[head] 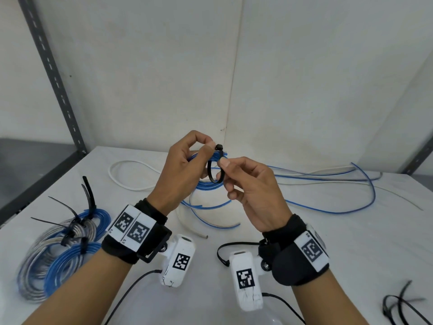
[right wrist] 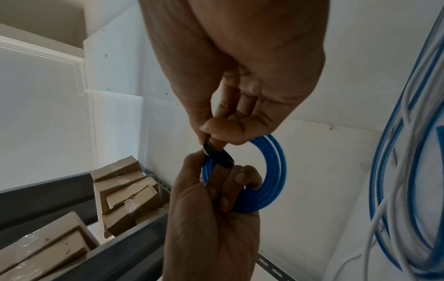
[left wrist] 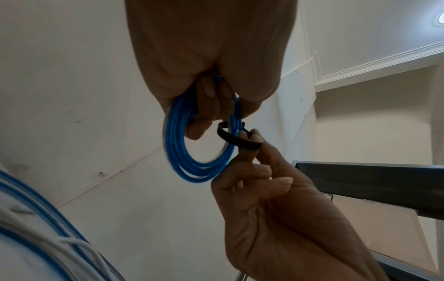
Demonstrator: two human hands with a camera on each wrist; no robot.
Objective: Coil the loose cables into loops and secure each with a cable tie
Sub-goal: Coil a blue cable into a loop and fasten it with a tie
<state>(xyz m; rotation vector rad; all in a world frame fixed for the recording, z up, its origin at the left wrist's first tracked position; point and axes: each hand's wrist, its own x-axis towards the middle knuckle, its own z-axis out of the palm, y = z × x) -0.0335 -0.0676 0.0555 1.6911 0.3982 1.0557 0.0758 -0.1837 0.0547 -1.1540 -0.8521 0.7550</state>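
My left hand (head: 208,148) holds a small blue cable coil (head: 206,186) above the white table (head: 304,242), fingers curled through it. Its thumb and forefinger pinch beside the head of the black cable tie (head: 210,175). The tie loops loosely around the coil's strands. My right hand (head: 222,168) pinches the tie's strap between thumb and forefinger. The left wrist view shows the coil (left wrist: 175,136) hanging from the fingers with the tie (left wrist: 247,144) round one side. In the right wrist view the tie (right wrist: 220,158) crosses the coil (right wrist: 278,171). The coil's tail trails onto the table.
Several tied coils (head: 63,249), blue and clear, lie at the left. A loose white cable (head: 126,181) and long blue cable (head: 328,208) run across the back. Spare black ties (head: 398,306) lie at the front right, one more tie (head: 222,254) under my right wrist. A grey shelf upright (head: 54,73) stands left.
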